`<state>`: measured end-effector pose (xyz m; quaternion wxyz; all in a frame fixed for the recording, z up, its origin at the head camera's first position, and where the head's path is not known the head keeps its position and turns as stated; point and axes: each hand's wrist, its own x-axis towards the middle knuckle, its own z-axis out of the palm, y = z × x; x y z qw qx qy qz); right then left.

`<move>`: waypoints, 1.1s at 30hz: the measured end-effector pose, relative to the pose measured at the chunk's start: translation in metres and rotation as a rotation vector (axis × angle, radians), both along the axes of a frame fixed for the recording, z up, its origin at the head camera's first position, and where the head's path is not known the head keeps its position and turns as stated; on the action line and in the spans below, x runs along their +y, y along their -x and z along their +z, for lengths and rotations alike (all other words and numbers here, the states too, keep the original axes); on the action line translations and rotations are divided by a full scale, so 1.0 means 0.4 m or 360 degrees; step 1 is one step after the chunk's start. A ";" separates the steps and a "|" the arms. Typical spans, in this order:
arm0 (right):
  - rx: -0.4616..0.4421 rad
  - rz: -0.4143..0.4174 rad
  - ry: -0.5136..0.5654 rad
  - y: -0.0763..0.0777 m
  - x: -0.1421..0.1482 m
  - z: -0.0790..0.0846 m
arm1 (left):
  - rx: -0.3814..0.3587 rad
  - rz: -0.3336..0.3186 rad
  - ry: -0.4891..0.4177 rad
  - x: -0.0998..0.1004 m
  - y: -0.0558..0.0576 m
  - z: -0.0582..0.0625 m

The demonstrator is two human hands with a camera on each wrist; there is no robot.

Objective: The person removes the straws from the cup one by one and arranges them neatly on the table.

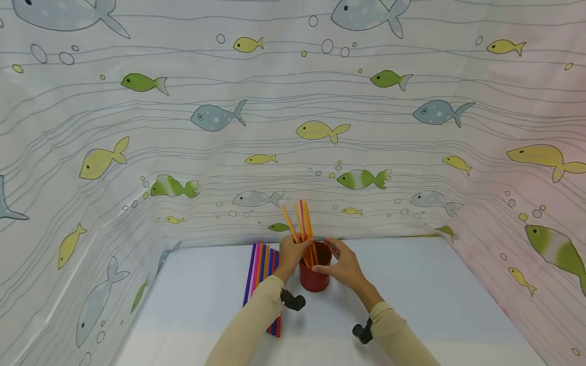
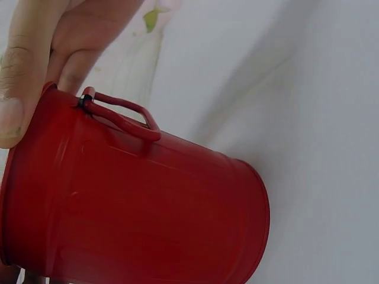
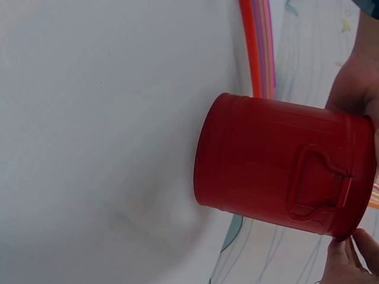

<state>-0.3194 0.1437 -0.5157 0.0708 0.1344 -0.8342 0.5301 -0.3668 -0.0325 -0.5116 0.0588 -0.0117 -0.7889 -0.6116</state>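
A: What's closest in?
B: Two beige sleeves [image 1: 247, 325] reaching in across the near side of the white worktop [image 1: 412, 295], each with a small black camera [image 1: 294, 301] at the wrist.
A: And past those?
B: A row of coloured sticks [image 1: 263, 262], purple, pink, orange, blue and red, lying left of centre, its far ends close to the worktop's far edge.
A: Where's the red bucket [image 1: 314, 279]?
B: Just right of that row, upright, near the far edge and about midway between the two far corners. A bent handle [image 3: 294, 183] hangs against its side.
A: The right hand [image 1: 345, 264]?
B: Grasping the bucket's rim, thumb on the near side, fingers bent round farther back.
A: And the left hand [image 1: 293, 254]?
B: Gripping a bunch of orange and red sticks [image 1: 302, 218] that slants up over the bucket. Their lower ends are at its mouth; I can't tell how far in.
A: Behind it all?
B: A fish-patterned sheet [image 1: 320, 76], rising from the far edge.
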 end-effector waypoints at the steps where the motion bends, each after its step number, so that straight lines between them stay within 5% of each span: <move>1: 0.0000 -0.0001 0.0000 0.000 -0.001 0.000 | -0.0002 -0.0003 -0.0002 0.000 0.000 0.000; 8: 0.0010 -0.0003 0.0020 -0.002 -0.002 0.001 | 0.0017 -0.0018 -0.0012 -0.002 0.001 0.013; 18: 0.0006 -0.0022 0.0011 -0.003 -0.004 0.000 | 0.0052 0.0123 0.0006 -0.021 0.013 0.099; 22: 0.0005 -0.0039 0.0008 -0.004 -0.002 0.002 | 0.0102 0.0095 -0.0042 -0.021 0.013 0.118; 28: 0.0000 -0.0027 0.0024 -0.006 -0.004 0.000 | -0.0026 0.0074 -0.0086 -0.021 -0.006 0.092; 33: 0.0014 -0.0015 0.0028 -0.006 -0.004 0.000 | 0.0031 0.0101 -0.0078 -0.027 -0.002 0.104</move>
